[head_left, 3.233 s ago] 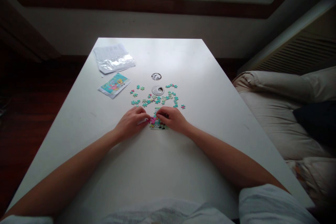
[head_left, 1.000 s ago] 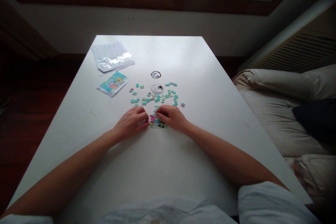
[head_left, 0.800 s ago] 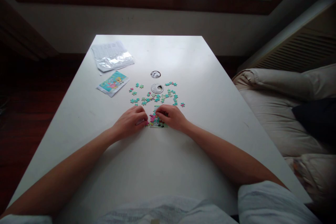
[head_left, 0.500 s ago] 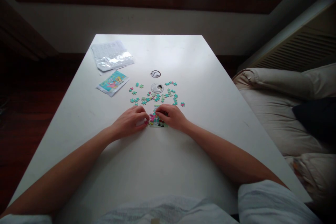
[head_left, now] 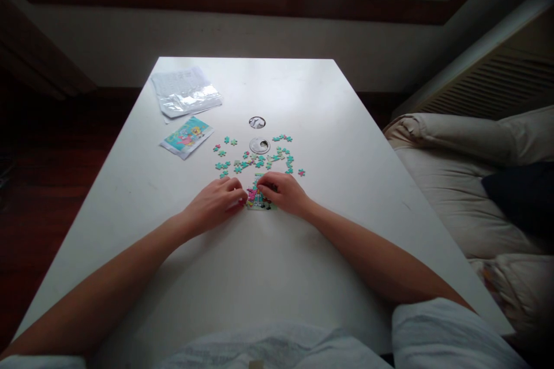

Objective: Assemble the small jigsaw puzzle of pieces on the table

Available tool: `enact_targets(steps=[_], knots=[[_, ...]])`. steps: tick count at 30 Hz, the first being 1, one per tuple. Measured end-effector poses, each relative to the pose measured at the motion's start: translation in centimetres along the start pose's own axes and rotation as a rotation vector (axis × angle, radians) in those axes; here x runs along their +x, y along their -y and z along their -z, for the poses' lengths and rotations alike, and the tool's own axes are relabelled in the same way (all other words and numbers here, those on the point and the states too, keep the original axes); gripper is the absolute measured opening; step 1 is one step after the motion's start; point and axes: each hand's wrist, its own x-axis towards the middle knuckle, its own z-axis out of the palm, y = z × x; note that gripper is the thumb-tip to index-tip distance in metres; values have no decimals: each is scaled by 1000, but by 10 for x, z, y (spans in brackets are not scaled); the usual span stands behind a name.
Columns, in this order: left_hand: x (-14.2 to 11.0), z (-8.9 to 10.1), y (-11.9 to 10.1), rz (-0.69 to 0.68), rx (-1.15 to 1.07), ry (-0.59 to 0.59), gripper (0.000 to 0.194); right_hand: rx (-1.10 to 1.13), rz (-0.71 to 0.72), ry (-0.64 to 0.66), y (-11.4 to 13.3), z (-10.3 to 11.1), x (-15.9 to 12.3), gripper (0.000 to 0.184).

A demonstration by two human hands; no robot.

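Note:
A partly joined jigsaw puzzle with pink, teal and green cartoon figures lies flat on the white table. At its left edge, my left hand has its fingers closed in a pinch on a small pink puzzle piece, mostly covered by the fingertips. My right hand rests over the puzzle's right side, thumb and fingers curled together and gripping it there; the part beneath is hidden. Loose teal and pink puzzle pieces lie scattered just beyond both hands.
A picture card with a cartoon scene lies at the left, with a clear plastic bag over papers behind it. Two round fittings, one a ring-shaped cover, one a hole, sit mid-table. A beige sofa stands at right.
My left hand has shifted slightly right, bringing the pink piece against the puzzle's left edge and uncovering some loose pieces behind it. My right hand has stayed in place.

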Motion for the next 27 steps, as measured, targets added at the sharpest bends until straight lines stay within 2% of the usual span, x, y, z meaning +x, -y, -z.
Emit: enact_targets(steps=[4,9,18,27], knots=[[-1,-3,-2,-8,145,-35,18,-3,3,0,1,1,1,11],[-2,-3,-2,30,188,-66,20,-4,-5,9,1,1,1,11],[0,0,-3,45,51,-22,6,1,-3,6,0,0,0,11],[0,-8,-4,48,34,-40,5,5,0,4,1,0,1,12]])
